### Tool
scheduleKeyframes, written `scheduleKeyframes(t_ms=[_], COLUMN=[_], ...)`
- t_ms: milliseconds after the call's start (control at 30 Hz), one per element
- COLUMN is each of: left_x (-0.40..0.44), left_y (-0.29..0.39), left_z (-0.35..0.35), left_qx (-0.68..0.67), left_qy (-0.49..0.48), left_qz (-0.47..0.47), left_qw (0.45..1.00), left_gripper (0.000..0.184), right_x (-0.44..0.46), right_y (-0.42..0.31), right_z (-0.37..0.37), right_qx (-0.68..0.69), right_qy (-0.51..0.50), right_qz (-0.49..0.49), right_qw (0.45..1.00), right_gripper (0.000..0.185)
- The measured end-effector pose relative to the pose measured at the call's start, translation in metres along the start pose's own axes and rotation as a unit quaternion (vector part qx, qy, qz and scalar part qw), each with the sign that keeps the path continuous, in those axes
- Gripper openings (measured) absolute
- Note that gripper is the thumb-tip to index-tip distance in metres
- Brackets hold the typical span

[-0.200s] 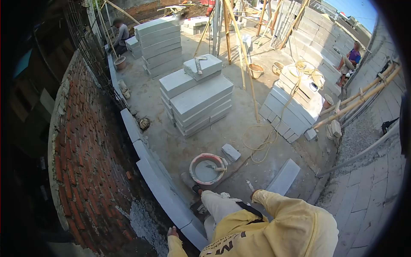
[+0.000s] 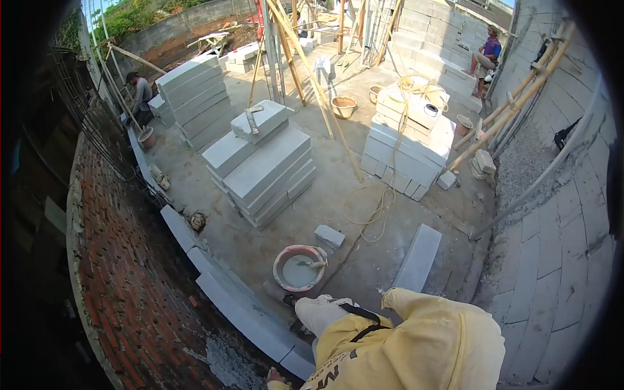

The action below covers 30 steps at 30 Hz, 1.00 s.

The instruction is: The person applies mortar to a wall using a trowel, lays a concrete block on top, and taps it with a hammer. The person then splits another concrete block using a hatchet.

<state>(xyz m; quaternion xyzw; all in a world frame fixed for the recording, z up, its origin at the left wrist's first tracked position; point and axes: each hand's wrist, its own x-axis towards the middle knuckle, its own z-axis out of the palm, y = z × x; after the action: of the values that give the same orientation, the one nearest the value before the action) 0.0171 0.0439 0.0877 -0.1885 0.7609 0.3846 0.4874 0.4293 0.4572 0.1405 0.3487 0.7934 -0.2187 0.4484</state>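
At the bottom edge, my left hand [image 2: 275, 376] is only partly seen, close to the outer side of the low wall of pale blocks [image 2: 246, 316]. Its fingers are too small and cut off to read. My right hand is hidden below the yellow sleeve [image 2: 426, 312]; just past that sleeve, a long pale block [image 2: 418, 257] lies on the floor. In front of my legs stands a round bucket [image 2: 279, 273] of grey mortar, with a trowel [image 2: 316, 264] resting in it. A smaller block piece [image 2: 329, 236] lies beside the bucket.
A block stack [image 2: 273, 166] with a hammer-like tool [image 2: 252, 120] on top stands ahead. Another stack [image 2: 406, 153] carries a coiled hose [image 2: 422, 88]. Bamboo poles [image 2: 513, 107] lean at right. A brick wall [image 2: 123, 260] runs left. Two people [image 2: 140, 97] [image 2: 489, 55] sit farther back.
The view has tilted up and turned right, so the scene sits further left. My right hand, seen earlier beyond the sleeve, is now hidden. My left hand sits lower in view.
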Motion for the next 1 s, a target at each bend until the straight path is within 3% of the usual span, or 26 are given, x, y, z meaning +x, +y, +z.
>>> scheduleKeyframes(t_ms=[200, 400, 500, 533, 567, 633, 733, 1000], left_x=[-0.021, 0.004, 0.036, 0.03, -0.062, -0.063, -0.098, -0.111], left_y=[-0.016, -0.047, -0.072, -0.069, -0.009, -0.015, -0.017, -0.091], left_z=[0.059, 0.039, 0.016, 0.008, 0.02, 0.013, 0.001, 0.011], left_qx=[-0.026, -0.088, -0.221, -0.189, -0.158, -0.141, -0.12, -0.176], left_qy=[-0.08, -0.124, -0.228, -0.16, -0.093, -0.007, 0.018, 0.056], left_qz=[-0.036, -0.014, 0.023, 0.0, -0.028, -0.036, -0.016, -0.145], left_qw=[0.996, 0.988, 0.948, 0.969, 0.983, 0.989, 0.992, 0.972], left_gripper=[0.051, 0.049, 0.048, 0.047, 0.046, 0.046, 0.049, 0.056], right_x=[0.0, 0.028, 0.041, 0.046, 0.05, 0.059, 0.071, 0.086], right_y=[-0.009, -0.039, -0.047, -0.048, -0.052, -0.059, -0.074, -0.144], right_z=[0.018, -0.01, -0.037, -0.047, -0.057, -0.077, -0.104, -0.131], right_qx=[0.057, 0.075, 0.07, 0.068, 0.063, 0.052, 0.044, 0.073], right_qy=[-0.001, 0.01, 0.012, 0.01, 0.007, 0.005, -0.003, -0.028], right_qz=[0.006, -0.022, -0.034, -0.036, -0.041, -0.047, -0.047, -0.047], right_qw=[0.998, 0.997, 0.997, 0.997, 0.997, 0.998, 0.998, 0.996], right_gripper=[0.031, 0.03, 0.029, 0.029, 0.029, 0.028, 0.028, 0.026])
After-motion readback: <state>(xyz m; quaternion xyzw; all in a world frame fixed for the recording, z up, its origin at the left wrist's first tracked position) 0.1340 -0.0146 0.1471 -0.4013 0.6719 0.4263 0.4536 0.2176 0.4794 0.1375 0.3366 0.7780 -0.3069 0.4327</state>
